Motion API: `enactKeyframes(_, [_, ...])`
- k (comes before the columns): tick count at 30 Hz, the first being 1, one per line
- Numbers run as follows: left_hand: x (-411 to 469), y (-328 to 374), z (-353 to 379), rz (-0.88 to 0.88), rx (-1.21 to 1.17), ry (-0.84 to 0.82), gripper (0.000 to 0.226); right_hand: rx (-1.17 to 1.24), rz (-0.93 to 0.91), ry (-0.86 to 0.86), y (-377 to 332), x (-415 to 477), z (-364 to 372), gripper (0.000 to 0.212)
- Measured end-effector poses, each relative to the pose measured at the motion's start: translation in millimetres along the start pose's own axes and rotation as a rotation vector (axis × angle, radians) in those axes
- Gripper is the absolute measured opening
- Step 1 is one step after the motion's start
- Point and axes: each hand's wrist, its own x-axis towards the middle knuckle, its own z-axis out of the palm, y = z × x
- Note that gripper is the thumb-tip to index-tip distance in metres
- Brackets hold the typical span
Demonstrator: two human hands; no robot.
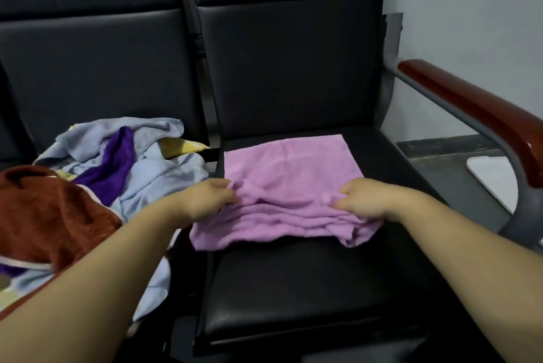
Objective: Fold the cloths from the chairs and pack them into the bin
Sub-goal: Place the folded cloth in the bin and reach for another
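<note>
I pinch the pink cloth with my left hand and right hand mid-seat on the black chair.

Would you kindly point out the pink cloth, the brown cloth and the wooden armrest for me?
pink cloth [288,168]: head view, flat far half on the seat.
brown cloth [50,215]: head view, middle of its bunched top.
wooden armrest [476,107]: head view, middle of its upper face.

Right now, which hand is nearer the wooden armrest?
Right. The right hand pinches the pink cloth on the side toward the wooden armrest; the left hand pinches its far side, beside the cloth pile.
</note>
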Motion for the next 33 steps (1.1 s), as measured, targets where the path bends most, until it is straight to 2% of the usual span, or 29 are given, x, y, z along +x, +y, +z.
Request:
enactKeyframes(2, [-9.4, -3.9, -6.8, -0.123, -0.228, -0.194, 0.028, 0.142, 0.08, -0.257, 3.3, -5.3, 1.1, 0.028])
enactKeyframes(3, [-13.9, -8.5, -9.3, -0.158, -0.261, -0.274, 0.024, 0.232, 0.115, -0.356, 4.0, -10.8, 1.0, 0.023])
enactKeyframes(4, [-20.1, -9.1, -12.1, -0.176, -0.266, -0.335, 0.019, 0.287, 0.124, -0.401, 6.2, -13.1, -0.5, 0.02])
enactKeyframes(6, [-23.7, -11.1, -18.6, -0.182, -0.276, -0.369, 0.011, 0.372, 0.104, -0.324, 9.8, -11.5, -6.4, 0.011])
enactKeyframes(7, [-21.4, -12.1, -21.8, -0.184, -0.297, -0.345, 0.018, 0.425, 0.092, -0.252, 10.3, -9.1, -10.4, 0.005])
enactKeyframes(8, [-19.7, -11.3, -24.3, -0.188, -0.315, -0.298, 0.024, 0.478, 0.084, -0.18, 11.4, -5.2, -14.7, 0.013])
enactKeyframes(9, [-16.3, -11.5, -24.8, -0.178, -0.308, -0.249, 0.02, 0.527, 0.081, -0.102, 12.0, -0.3, -17.9, 0.021])
enactKeyframes(11, [-9.8, -14.2, -22.7, -0.147, -0.28, -0.109, 0.024, 0.556, 0.054, 0.029, 9.6, 6.9, -19.1, 0.025])
enactKeyframes(12, [-6.4, -15.1, -20.5, -0.127, -0.255, -0.018, 0.027, 0.551, 0.032, 0.089, 6.4, 9.3, -18.5, 0.024])
enactKeyframes(15, [6.0, -23.6, -19.1, -0.061, -0.175, 0.218, 0.017, 0.559, 0.011, 0.28, -0.2, 18.3, -16.2, 0.014])
enactKeyframes(18, [14.3, -27.7, -19.6, -0.102, -0.368, 0.282, 0.018, 0.605, 0.033, 0.418, -4.0, 27.6, -14.3, 0.006])
enactKeyframes(21, [24.5, -31.0, -20.2, -0.154, -0.64, 0.241, 0.028, 0.589, 0.063, 0.452, -4.9, 38.0, -12.0, 0.005])
enactKeyframes(24, [33.9, -32.1, -19.7, -0.164, -0.737, 0.219, 0.022, 0.501, 0.085, 0.445, -3.3, 47.7, -8.6, 0.004])
enactKeyframes(27, [45.9, -34.5, -15.6, -0.158, -0.689, 0.358, 0.026, 0.412, 0.07, 0.458, -1.8, 57.0, -6.4, 0.009])
enactKeyframes(29, [53.9, -36.3, -12.6, -0.14, -0.633, 0.467, 0.026, 0.388, 0.064, 0.469, -3.1, 63.4, -6.2, 0.021])
enactKeyframes(31, [59.3, -37.8, -10.6, -0.151, -0.584, 0.479, 0.026, 0.36, 0.058, 0.457, -5.5, 69.7, -5.1, 0.036])
enactKeyframes(33, [60.4, -38.3, -9.1, -0.162, -0.454, 0.436, 0.03, 0.309, 0.058, 0.451, -5.7, 75.5, -3.4, 0.04])
